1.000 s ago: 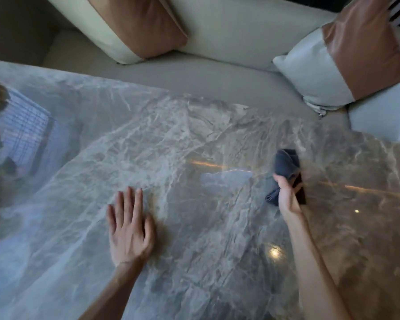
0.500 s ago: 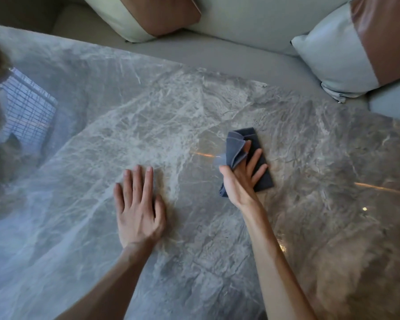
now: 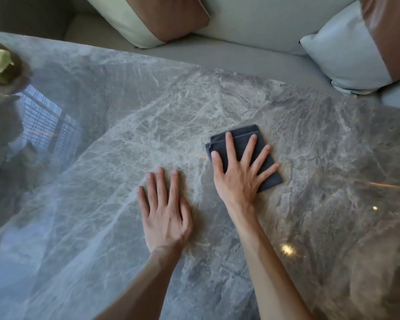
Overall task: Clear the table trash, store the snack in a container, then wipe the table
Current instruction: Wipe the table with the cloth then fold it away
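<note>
A folded dark grey cloth (image 3: 237, 136) lies flat on the glossy grey marble table (image 3: 321, 158), a little right of centre. My right hand (image 3: 239, 174) presses down on it with the fingers spread wide and the palm over its near edge. Just to its left, my left hand (image 3: 165, 212) rests flat on the bare marble, fingers close together, holding nothing. No trash or snack shows on the table.
A pale sofa (image 3: 252, 54) runs along the table's far edge, with a tan-and-cream cushion (image 3: 157, 17) at the back centre and another cushion (image 3: 360, 45) at the back right. A dark round object with something green (image 3: 0, 65) stands at the far left.
My right hand has brought the cloth leftward toward the table's centre, and the bunched cloth now lies flat under spread fingers. My left hand has stayed flat on the table.
</note>
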A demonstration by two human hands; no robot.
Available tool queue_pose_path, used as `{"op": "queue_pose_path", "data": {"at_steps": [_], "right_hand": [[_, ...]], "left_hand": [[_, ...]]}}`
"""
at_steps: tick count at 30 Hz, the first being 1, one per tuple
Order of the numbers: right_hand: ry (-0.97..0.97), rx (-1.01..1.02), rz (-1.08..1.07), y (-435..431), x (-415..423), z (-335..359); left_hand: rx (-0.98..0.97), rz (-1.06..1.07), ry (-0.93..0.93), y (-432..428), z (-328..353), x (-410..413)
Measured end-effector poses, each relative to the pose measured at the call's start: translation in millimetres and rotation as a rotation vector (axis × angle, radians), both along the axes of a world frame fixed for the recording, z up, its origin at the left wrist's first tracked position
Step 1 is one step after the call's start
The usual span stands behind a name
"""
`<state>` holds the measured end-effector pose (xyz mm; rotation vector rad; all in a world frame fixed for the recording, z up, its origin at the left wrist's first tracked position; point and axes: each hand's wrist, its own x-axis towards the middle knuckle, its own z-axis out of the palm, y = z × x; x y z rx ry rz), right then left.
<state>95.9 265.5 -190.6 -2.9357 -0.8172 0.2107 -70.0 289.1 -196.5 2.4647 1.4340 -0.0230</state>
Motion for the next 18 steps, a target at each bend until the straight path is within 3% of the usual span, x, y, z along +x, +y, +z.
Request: {"op": "queue_pose_path", "data": {"at_steps": [5, 8, 12, 18], "right_hand": [[-0.049, -0.058, 0.189, -53, -1, -2], [-0.009, -0.097, 0.000, -75, 42, 3], [0.051, -0.019, -0.241, -31, 78, 4], [-0.053, 0.022, 0.168, -3, 8, -5]], "left_hand": [[0.003, 0.001, 0.010, -1, -2, -4], [0.002, -0.006, 0.008, -1, -3, -1], [0.011, -0.003, 0.002, -1, -4, -1], [0.013, 0.001, -0.005, 0, -3, -3]]}}
